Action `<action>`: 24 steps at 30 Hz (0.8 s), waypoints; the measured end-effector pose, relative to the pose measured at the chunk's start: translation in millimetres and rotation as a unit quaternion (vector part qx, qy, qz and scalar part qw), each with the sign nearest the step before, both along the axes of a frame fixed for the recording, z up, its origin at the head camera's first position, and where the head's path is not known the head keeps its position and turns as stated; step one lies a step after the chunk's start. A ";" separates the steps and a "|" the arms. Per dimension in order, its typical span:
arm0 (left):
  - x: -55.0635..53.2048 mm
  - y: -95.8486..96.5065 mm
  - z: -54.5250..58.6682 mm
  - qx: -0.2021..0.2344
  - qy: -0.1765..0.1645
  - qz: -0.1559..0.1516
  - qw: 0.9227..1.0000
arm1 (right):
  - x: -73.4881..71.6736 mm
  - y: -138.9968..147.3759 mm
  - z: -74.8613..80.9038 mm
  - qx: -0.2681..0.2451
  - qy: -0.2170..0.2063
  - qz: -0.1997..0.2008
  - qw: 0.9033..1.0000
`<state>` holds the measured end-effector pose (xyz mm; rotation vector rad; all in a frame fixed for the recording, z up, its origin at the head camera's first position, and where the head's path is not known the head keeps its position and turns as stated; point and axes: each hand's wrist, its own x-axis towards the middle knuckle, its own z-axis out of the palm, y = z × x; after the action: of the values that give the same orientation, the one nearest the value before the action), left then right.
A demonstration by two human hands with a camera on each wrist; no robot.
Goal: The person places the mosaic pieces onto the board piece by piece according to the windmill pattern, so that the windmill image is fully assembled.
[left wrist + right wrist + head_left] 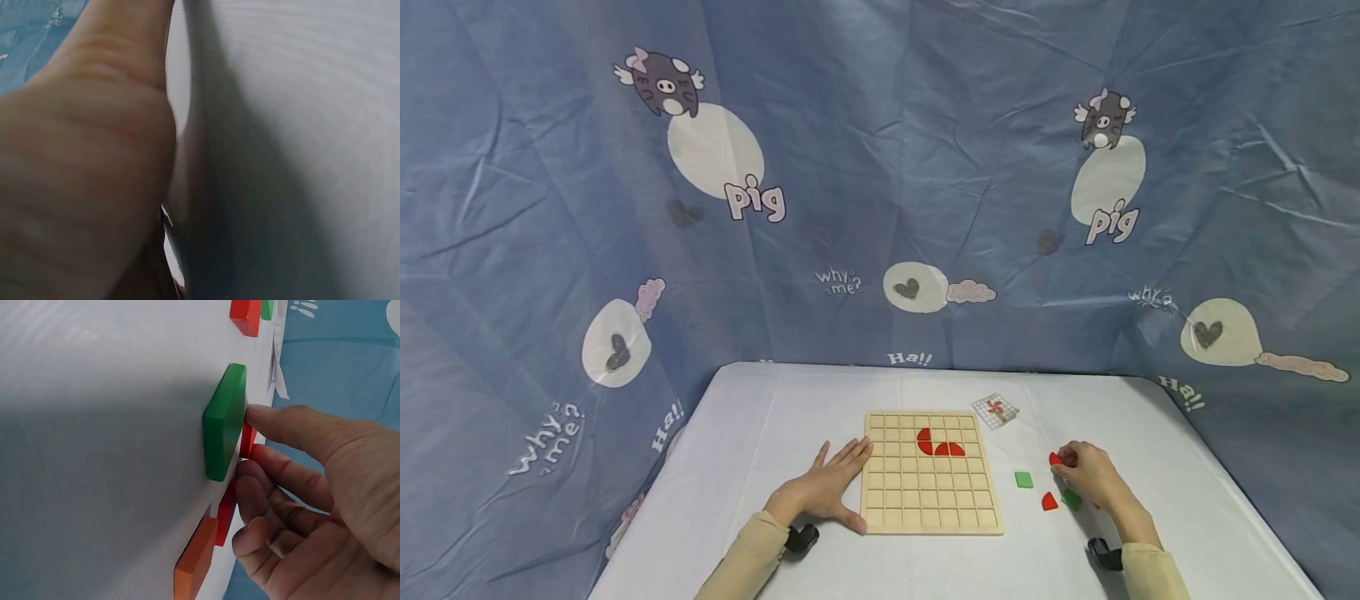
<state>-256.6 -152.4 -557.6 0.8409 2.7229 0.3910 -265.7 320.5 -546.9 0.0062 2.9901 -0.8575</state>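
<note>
- The left hand [826, 487] lies with straight, spread fingers beside the board [928, 500], fingertips and thumb touching its left edge; it grips nothing.
- The right hand [1090, 477] pinches a red piece [1054, 458] between thumb and fingertips, low over the table [925, 567], well to the right of the board; whether the piece touches the table is unclear.
- Four red quarter-round pieces [925, 447] sit in the grid of the board, in its upper half: two one above the other, two side by side to their right.
- A green square [1024, 480] lies between the board and the right hand.
- A red wedge [1049, 502] and a dark green piece [1071, 499] lie near the right hand, the green one just below it.
- A card [992, 407] with a red flower on a grid lies near the board's upper right corner.
- A blue cloth [880, 167] with printed pigs hangs behind the table.
</note>
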 end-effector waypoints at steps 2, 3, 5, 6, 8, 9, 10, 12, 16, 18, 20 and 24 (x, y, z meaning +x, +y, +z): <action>0.8 0.0 1.4 0.002 0.000 -0.001 1.000 | -0.4 -0.6 0.7 0.001 0.002 0.004 1.000; 1.3 0.0 2.4 0.003 0.000 -0.002 1.000 | -0.4 -0.9 0.9 0.001 0.004 0.006 1.000; 2.4 0.1 4.3 0.005 -0.001 -0.004 1.000 | -0.7 -1.5 1.2 0.002 0.009 0.010 1.000; 3.0 0.1 5.2 0.006 -0.001 -0.005 1.000 | -0.7 -1.8 1.2 0.003 0.012 0.011 1.000; 3.6 0.2 5.4 0.007 -0.002 -0.006 1.000 | 0.0 -2.3 1.2 0.003 0.016 0.014 1.000; 3.7 0.4 5.1 0.006 -0.001 -0.006 1.000 | 0.0 -2.2 0.6 0.003 0.016 0.014 1.000; 3.4 0.4 4.9 0.006 -0.001 -0.006 1.000 | -0.3 -2.2 0.3 0.003 0.018 0.015 1.000; 3.1 0.6 4.6 0.006 -0.003 -0.004 1.000 | -0.2 -2.4 -0.2 0.002 0.019 0.017 1.000; 2.3 0.9 3.6 0.004 -0.006 0.001 1.000 | -1.5 -2.2 -1.2 0.000 0.023 0.022 0.999; 1.9 1.1 3.4 0.002 -0.006 0.003 1.000 | -2.2 -2.0 -1.9 0.001 0.027 0.023 0.999; 1.4 1.2 3.0 0.000 -0.005 0.003 1.000 | -2.8 -1.9 -2.8 0.003 0.030 0.021 0.999; 0.8 1.3 2.4 -0.002 -0.004 0.003 1.000 | -4.6 -2.0 -4.5 0.010 0.033 0.019 0.999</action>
<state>-255.8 -151.0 -555.2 0.8284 2.7189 0.3879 -270.3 318.5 -551.5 -0.0783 3.0485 -0.8408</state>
